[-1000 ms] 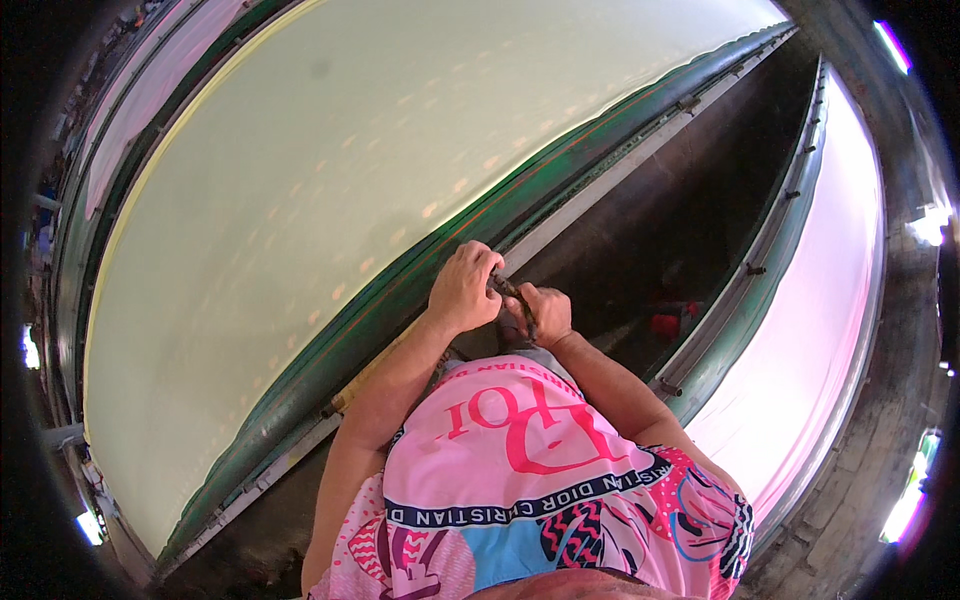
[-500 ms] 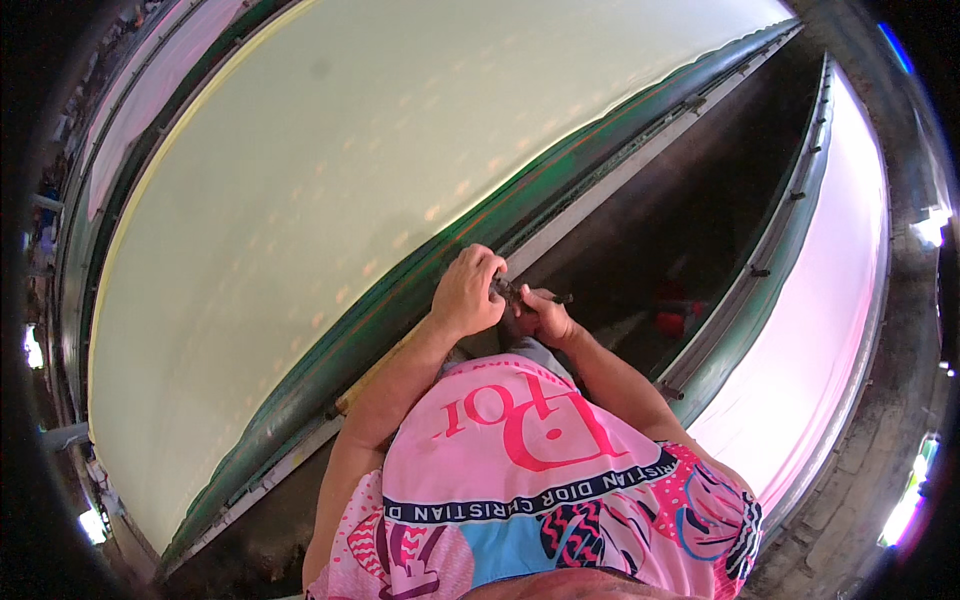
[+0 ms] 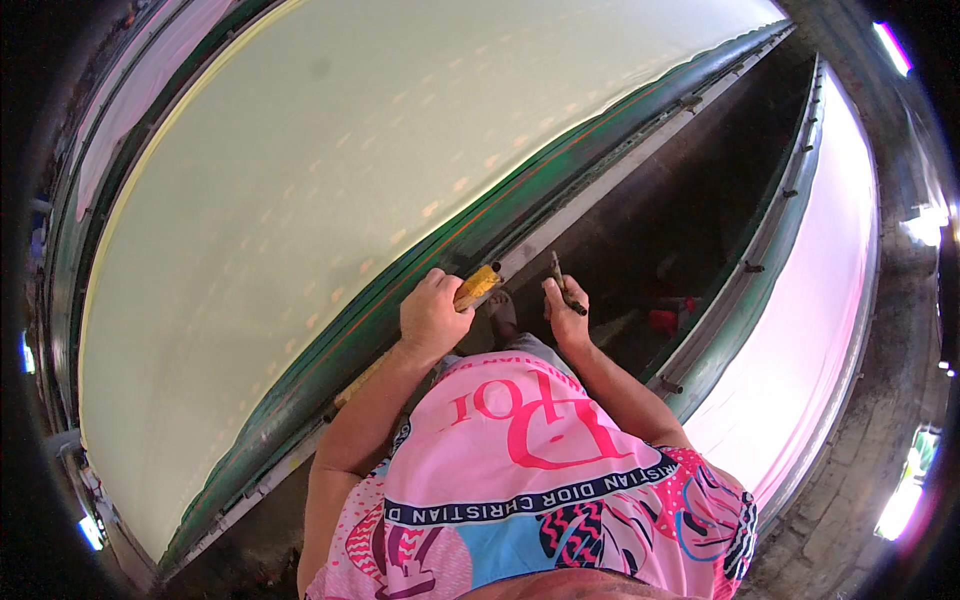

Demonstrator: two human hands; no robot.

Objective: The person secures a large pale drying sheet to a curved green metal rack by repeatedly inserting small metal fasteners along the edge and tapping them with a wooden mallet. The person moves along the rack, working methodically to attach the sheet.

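Left hand: we see our left hand (image 3: 430,318) resting on the green rail (image 3: 330,345), fingers curled shut around a yellow tool (image 3: 478,285); only its upper end shows past the knuckles.
Yellow tool axis: its long axis runs up and to the right, almost parallel to the rail, and the free end points along the rail away from our body.
Right hand: our right hand (image 3: 567,318) is off the rail, over the dark gap, fingers pinched on a thin dark tool (image 3: 565,288).
Dark tool axis: it stands steeply, a little tilted, one tip pointing up toward the pale strip (image 3: 600,195) beside the rail, the other end sticking out low by the thumb. We cannot tell what kind of tool it is.
Key relation: the two tools are near each other but apart; the yellow tool lies left of the dark one, and the left hand is the one nearer to the rail.
Cloth: the wide pale cloth (image 3: 300,180) lies stretched beyond the rail, up and left of both hands, untouched by either.
Below: a foot (image 3: 505,312) shows between the hands, and a red thing (image 3: 668,318) lies in the gap to the right.
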